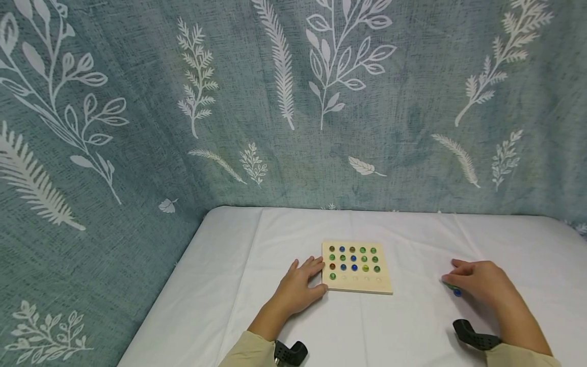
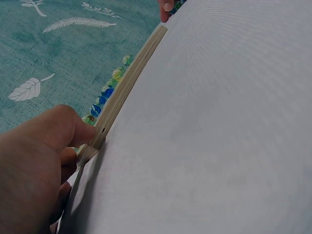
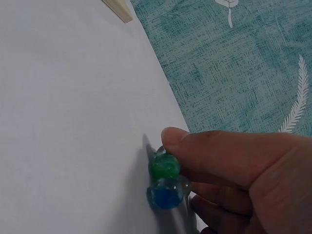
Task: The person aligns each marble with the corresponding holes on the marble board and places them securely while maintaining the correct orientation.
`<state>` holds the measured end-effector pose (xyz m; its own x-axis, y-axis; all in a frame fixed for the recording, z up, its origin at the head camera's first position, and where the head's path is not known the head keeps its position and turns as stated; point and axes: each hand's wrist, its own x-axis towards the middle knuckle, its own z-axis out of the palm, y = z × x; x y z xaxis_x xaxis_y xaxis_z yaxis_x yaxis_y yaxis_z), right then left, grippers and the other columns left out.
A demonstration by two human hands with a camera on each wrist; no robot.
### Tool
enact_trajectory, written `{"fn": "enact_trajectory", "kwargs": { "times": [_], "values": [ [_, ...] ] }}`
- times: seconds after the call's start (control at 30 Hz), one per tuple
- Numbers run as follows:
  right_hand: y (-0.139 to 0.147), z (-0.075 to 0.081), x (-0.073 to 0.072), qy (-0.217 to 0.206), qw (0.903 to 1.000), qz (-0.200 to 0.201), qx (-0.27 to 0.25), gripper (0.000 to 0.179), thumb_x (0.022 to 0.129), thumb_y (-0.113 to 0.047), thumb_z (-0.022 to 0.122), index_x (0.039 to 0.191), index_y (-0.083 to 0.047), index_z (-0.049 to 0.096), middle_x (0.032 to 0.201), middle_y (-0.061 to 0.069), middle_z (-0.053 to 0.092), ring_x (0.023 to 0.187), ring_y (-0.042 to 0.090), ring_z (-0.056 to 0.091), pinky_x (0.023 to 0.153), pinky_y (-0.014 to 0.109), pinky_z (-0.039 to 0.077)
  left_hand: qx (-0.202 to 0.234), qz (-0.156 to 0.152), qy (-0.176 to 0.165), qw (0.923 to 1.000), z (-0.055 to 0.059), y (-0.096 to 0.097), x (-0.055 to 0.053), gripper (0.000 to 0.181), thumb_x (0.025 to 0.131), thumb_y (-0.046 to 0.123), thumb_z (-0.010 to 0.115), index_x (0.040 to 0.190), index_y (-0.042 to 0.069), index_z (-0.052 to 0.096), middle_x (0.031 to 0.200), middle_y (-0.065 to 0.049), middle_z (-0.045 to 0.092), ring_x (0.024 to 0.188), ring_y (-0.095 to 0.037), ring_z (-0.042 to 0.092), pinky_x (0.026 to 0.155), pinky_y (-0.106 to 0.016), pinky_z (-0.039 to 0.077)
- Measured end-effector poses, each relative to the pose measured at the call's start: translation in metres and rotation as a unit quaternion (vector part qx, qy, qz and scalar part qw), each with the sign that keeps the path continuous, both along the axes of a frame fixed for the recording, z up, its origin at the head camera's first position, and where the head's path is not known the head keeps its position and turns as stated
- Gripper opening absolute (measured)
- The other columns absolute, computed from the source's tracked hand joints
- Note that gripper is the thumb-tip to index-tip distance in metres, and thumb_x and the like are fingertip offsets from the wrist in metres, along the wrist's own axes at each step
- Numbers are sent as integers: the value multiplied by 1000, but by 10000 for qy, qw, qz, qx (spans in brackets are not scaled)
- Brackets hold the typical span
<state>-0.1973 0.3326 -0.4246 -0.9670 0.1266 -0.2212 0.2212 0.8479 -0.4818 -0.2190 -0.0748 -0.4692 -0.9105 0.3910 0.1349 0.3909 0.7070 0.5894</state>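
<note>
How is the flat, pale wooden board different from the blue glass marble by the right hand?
The pale wooden board is flat with straight edges; the shiny blue glass marble is round. The board is much bigger than the marble. The person's bare left hand touches the board, while the marble is beside the bare right hand.

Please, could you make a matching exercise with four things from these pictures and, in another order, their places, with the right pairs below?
1. bare left hand
2. bare right hand
3. flat pale wooden board
4. blue-green fabric with white leaf patterns

A. right of the board, at shiny green and blue round marbles
B. behind the white cloth
C. touching the board's left edge
D. lying between the two hands

Pairs: 1-C, 2-A, 3-D, 4-B
</note>
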Motion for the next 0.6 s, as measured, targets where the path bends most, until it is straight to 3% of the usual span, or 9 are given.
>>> {"fn": "enact_trajectory", "kwargs": {
  "times": [0.6],
  "values": [
    [-3,-1,-5,-47,9994,298,172,57,82,-55,71,106,-3,75,147,28,39,131,59,31,102,70,36,143,-35,13,9999,-1,0,-1,57,86,29,65,140,14,57,148,8,50,144,-15,38,125,-46,18]
  ]
}}
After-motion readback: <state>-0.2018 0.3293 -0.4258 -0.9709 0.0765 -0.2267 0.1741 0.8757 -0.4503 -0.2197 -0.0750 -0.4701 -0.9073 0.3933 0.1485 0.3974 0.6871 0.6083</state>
